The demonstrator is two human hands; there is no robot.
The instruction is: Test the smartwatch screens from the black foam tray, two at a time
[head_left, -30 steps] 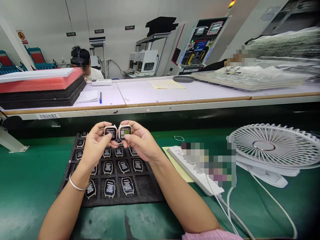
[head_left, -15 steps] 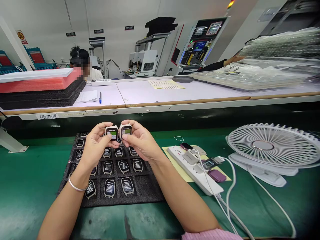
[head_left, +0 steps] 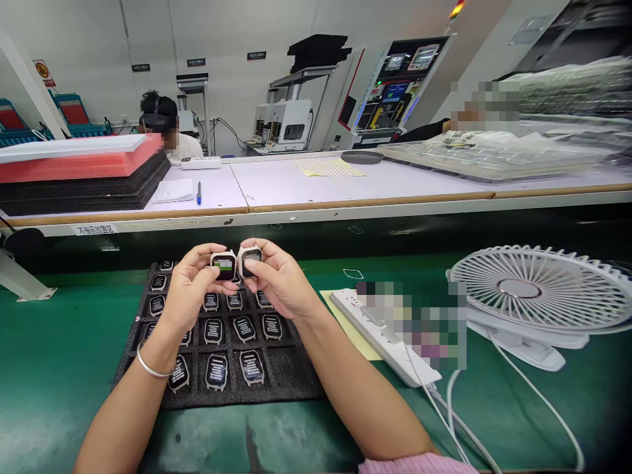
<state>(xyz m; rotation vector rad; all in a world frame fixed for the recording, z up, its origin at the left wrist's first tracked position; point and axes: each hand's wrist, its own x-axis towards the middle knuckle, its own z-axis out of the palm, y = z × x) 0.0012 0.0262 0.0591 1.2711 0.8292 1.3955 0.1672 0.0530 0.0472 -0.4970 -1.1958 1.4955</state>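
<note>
Side by side above the tray, I hold two smartwatch cases without straps. My left hand is closed round one smartwatch, its thumb at the lower left of a lit screen with a green band. In my right hand is the other smartwatch, the thumb lying on its mostly dark screen. The two watches are close together, perhaps touching. Below them, a black foam tray lies on the green mat, with several similar watches in its compartments, white text on their screens. My forearms hide parts of the tray.
Right of the tray lie a white power strip with cables and a white fan. Behind runs a raised shelf bearing foam sheets and plastic trays. A person sits beyond it; another person's arm reaches in at right.
The right watch's screen has gone from showing green to mostly dark, and its thumb has shifted on it. The left screen's green area has become a narrower band. Both hands stay nearly in place.
</note>
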